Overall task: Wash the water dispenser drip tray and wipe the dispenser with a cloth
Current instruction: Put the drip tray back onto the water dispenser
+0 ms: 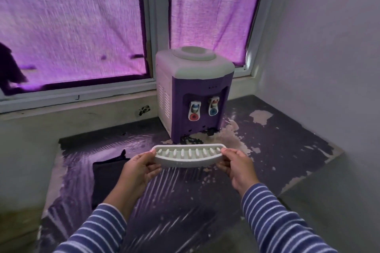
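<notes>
Hands, left [141,167], right [236,165], gripping drip tray [189,155], dispenser [193,92] behind

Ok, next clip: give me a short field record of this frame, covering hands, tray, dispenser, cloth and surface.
left hand: grips the left end of the tray
right hand: grips the right end
white slotted plastic drip tray: off the dispenser, held level above the counter
purple and white countertop water dispenser: by the window, two taps, no bottle on top
dark folded cloth: lying on the counter, left of the hands
worn dark counter: paint peeling
</notes>
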Tool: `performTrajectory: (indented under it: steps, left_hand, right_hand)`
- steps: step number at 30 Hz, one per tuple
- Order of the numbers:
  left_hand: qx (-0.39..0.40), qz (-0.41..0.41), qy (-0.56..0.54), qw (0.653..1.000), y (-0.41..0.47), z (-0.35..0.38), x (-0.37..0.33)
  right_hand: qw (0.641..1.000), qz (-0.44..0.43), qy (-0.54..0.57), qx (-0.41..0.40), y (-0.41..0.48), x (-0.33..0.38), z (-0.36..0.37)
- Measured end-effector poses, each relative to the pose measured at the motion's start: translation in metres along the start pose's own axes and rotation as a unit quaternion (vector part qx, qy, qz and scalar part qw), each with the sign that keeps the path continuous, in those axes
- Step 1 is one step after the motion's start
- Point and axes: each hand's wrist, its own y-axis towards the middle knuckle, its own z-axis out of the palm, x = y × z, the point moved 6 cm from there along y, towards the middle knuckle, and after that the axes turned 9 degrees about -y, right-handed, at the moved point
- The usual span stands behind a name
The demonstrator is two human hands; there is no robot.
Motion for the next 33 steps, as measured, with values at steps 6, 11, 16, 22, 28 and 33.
performTrajectory:
  steps: [6, 11, 16, 22, 28, 33]
  left_hand:
    - [-0.03, 0.007, -0.01, 0.999, 0.008, 0.037, 0.031]
    - [-0.052, 0.01, 0.003, 0.999, 0.028, 0.055, 0.045]
    - [-0.054, -0.007, 0.005, 0.999, 0.064, 0.066, 0.06]
    - [-0.057, -0.035, 0.038, 0.997, 0.105, 0.079, 0.074]
    - [-0.084, -0.047, 0.039, 0.995, 0.133, 0.084, 0.09]
    - [-0.128, -0.039, 0.019, 0.991, 0.15, 0.091, 0.11]
  right_hand:
    - [0.999, 0.012, -0.014, 0.033, 0.053, 0.008, -0.029]
    - [0.998, 0.038, -0.027, 0.049, 0.095, -0.002, -0.036]
    - [0.997, 0.05, -0.03, 0.057, 0.139, -0.006, -0.036]
    - [0.995, 0.066, -0.033, 0.062, 0.185, -0.013, -0.039]
    - [0.991, 0.087, -0.054, 0.087, 0.225, -0.023, -0.037]
    - [0.981, 0.106, -0.1, 0.125, 0.263, -0.026, -0.032]
